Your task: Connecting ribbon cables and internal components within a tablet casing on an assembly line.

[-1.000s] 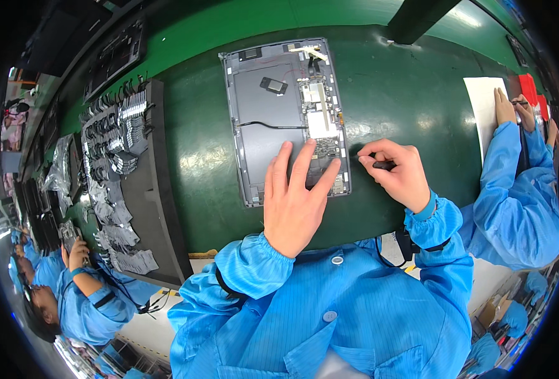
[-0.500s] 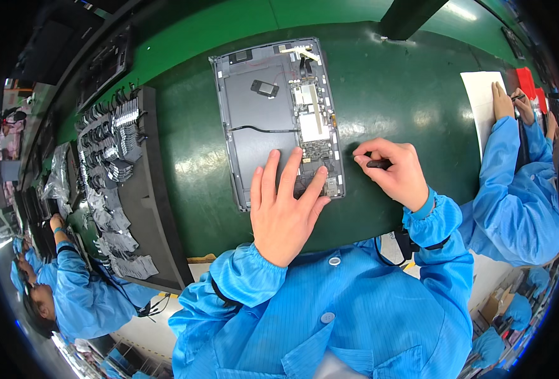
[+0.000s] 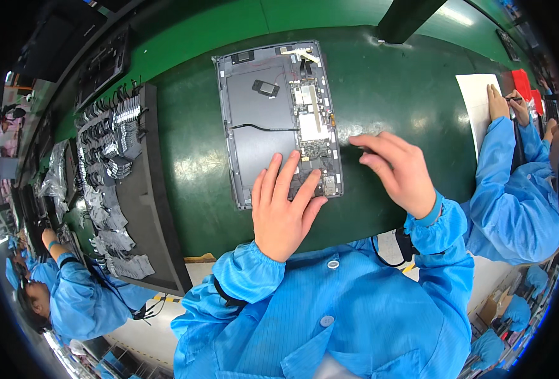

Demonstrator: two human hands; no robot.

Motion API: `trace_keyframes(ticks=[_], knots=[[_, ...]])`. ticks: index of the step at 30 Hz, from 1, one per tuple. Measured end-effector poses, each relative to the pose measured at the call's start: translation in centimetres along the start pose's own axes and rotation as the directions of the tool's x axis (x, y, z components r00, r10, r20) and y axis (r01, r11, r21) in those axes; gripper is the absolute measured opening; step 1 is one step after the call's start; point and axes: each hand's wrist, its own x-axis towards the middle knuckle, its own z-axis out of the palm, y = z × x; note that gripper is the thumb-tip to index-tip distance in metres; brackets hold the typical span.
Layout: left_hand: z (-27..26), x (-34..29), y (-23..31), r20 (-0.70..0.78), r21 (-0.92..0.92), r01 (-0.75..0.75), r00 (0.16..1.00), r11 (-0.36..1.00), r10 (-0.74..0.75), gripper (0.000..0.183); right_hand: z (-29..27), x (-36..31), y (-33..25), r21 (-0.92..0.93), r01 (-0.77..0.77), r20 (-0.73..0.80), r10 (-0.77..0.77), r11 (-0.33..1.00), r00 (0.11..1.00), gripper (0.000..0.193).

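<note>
The grey casing (image 3: pixel 251 161) lies open on the green counter (image 3: pixel 393 95), directly in front of the person, slightly tilted, its inside facing up. The left hand (image 3: pixel 285 218) rests over its near end with a wide grip, fingers spread — some over the bare grey panel, the index finger over the circuit board (image 3: pixel 316 150) that runs along the right side. The right hand (image 3: pixel 396 167) hangs just right of the casing, apart from it, thumb and fingers curled toward each other in a narrow grip; whether anything sits between them I cannot tell. A silvery plate (image 3: pixel 312 126) covers the middle of the board, and a black cable (image 3: pixel 263 129) crosses the panel from the left edge to it. Farther up the panel lies a small black rectangular part (image 3: pixel 265 88). To the left, a dark tray (image 3: pixel 156 221) carries rows of small dark and silvery parts (image 3: pixel 124 132); well off to the right, a co-worker in blue (image 3: pixel 513 196) leans over a white sheet (image 3: pixel 472 95) near something red (image 3: pixel 521 82).
</note>
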Motion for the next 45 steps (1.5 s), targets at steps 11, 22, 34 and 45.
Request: trace_keyframes(ticks=[11,22,34,45], knots=[[-0.1,0.1,0.0,-0.008,-0.029,0.015,1.0,0.999,-0.015,0.044,2.9,0.5,-0.2,-0.23,0.257,0.104,-0.239,0.939,0.965,0.029],[-0.1,0.1,0.0,-0.019,-0.057,0.023,1.0,0.998,-0.024,0.042,3.3,0.7,-0.6,-0.253,0.26,0.106,-0.241,0.932,0.965,0.029],[-0.1,0.1,-0.1,-0.032,-0.052,0.027,0.999,0.998,-0.029,0.042,1.8,3.1,-3.0,-0.448,0.363,0.358,-0.207,0.817,0.91,0.01],[0.0,0.4,-0.2,-0.005,-0.079,0.003,1.0,0.997,-0.003,0.049,2.3,1.6,-0.2,-0.319,0.336,0.167,-0.297,0.886,0.94,0.02]])
